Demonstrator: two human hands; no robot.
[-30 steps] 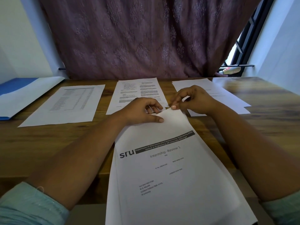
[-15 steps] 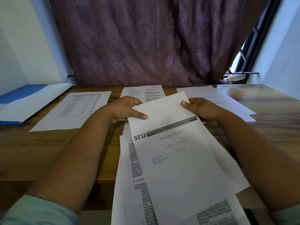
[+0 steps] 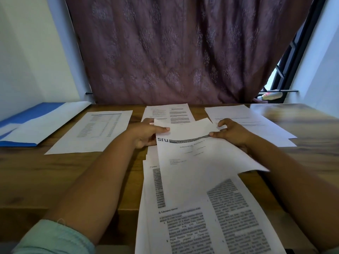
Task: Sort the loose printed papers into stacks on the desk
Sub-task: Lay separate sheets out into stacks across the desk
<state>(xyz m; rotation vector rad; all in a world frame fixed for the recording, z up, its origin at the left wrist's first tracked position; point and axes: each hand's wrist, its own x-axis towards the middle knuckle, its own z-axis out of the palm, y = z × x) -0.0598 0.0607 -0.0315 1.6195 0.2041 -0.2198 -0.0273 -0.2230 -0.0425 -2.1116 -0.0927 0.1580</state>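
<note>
You are gripping a white cover sheet (image 3: 198, 162) with your left hand (image 3: 145, 134) and right hand (image 3: 231, 132) (thumbs on top), raised above the loose pile (image 3: 201, 222) on the desk (image 3: 73, 176). Its header is showing "sru" and "Internship".

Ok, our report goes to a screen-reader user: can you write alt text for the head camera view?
Both hands, left hand and right hand, hold a title sheet headed "sru" by its far corners above a loose pile of printed pages on a wooden desk. Three paper stacks and a blue folder lie further back, before a curtain.
</note>
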